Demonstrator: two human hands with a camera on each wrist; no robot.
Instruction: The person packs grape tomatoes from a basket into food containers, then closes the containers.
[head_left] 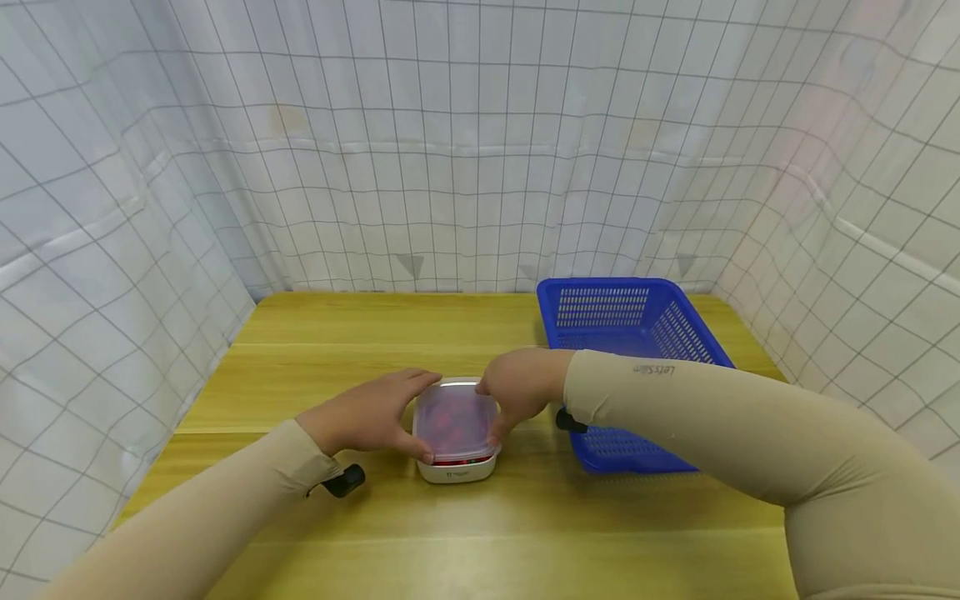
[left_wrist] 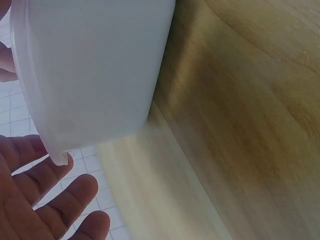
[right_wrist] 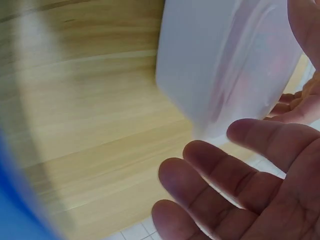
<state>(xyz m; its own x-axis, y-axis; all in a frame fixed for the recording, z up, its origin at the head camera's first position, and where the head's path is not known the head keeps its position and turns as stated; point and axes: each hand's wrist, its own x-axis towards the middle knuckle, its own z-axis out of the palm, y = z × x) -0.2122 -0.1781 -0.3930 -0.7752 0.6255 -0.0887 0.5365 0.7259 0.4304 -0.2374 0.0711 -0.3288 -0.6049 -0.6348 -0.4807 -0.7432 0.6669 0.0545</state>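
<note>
A white square food container [head_left: 459, 474] stands on the wooden table, with red contents showing at its front under a translucent lid [head_left: 454, 421]. My left hand [head_left: 378, 413] holds the lid by its left side, thumb at the front corner and fingers at the back. From the right, my right hand [head_left: 520, 385] holds the opposite side, thumb toward the front. In the left wrist view, fingertips touch the lid's rim [left_wrist: 37, 100] at one corner. The right wrist view has the index fingertip right at the lid [right_wrist: 262, 70], the other fingers spread beside it.
A blue perforated plastic basket [head_left: 611, 287] stands on the right of the table [head_left: 360, 325], partly behind my right forearm. White grid-patterned curtains [head_left: 465, 167] surround the table at the back and both sides.
</note>
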